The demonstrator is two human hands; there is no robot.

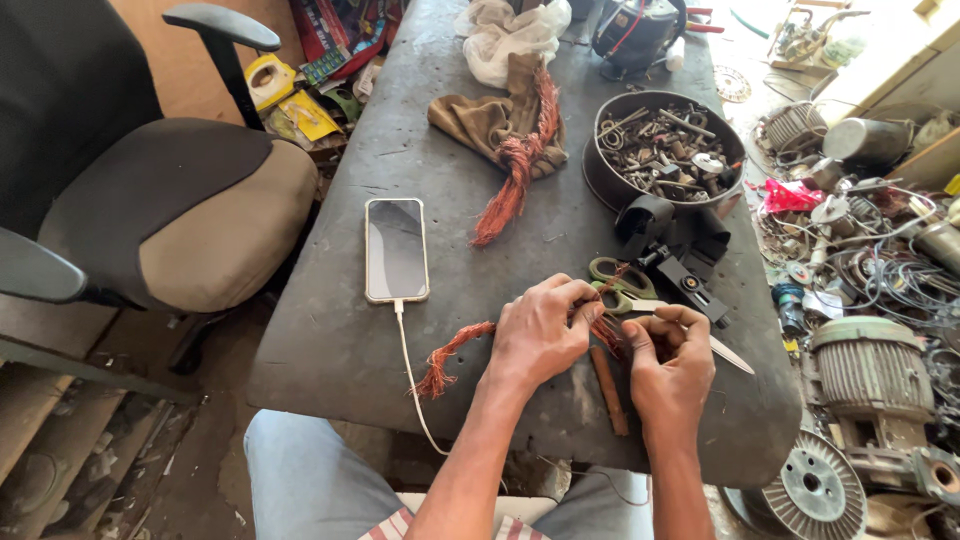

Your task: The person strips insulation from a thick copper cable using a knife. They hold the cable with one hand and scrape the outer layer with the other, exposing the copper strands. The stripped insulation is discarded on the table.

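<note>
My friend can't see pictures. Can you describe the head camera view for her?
Two bare hands, left hand and right hand, grip a bundle of copper wire over a dark workbench. Nearby lie scissors, a charging phone and a bowl of metal parts.

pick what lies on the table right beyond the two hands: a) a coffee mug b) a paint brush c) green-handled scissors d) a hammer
c: the green-handled scissors lie on the dark table just past the left hand and right hand, which grip a bundle of copper wire between them.
</note>
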